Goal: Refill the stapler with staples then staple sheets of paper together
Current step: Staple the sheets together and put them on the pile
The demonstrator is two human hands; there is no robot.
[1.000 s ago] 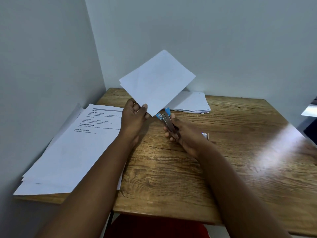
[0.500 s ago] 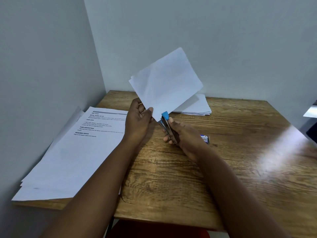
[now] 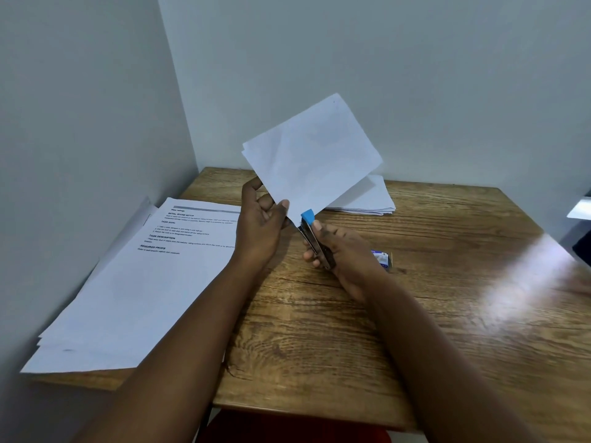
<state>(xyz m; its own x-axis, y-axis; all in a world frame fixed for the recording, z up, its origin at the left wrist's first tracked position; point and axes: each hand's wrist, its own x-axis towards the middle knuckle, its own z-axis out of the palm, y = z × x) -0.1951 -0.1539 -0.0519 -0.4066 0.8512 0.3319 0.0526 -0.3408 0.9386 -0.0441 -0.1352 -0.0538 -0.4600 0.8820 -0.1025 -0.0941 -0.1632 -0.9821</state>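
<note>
My left hand (image 3: 260, 225) pinches a few white sheets of paper (image 3: 313, 155) by their lower corner and holds them up above the table. My right hand (image 3: 339, 251) grips a small metal stapler with a blue tip (image 3: 311, 231). The stapler's jaws sit over the lower corner of the held sheets, right beside my left thumb. A small blue and white staple box (image 3: 382, 258) lies on the table just behind my right hand, partly hidden by it.
A stack of printed sheets (image 3: 134, 282) covers the left side of the wooden table (image 3: 415, 314) and overhangs its left edge. Another pile of white paper (image 3: 364, 199) lies at the back. Walls close off the left and back.
The held sheets have turned more upright and their corner has slid into the stapler's jaws. My right hand brought the stapler up to the paper.
</note>
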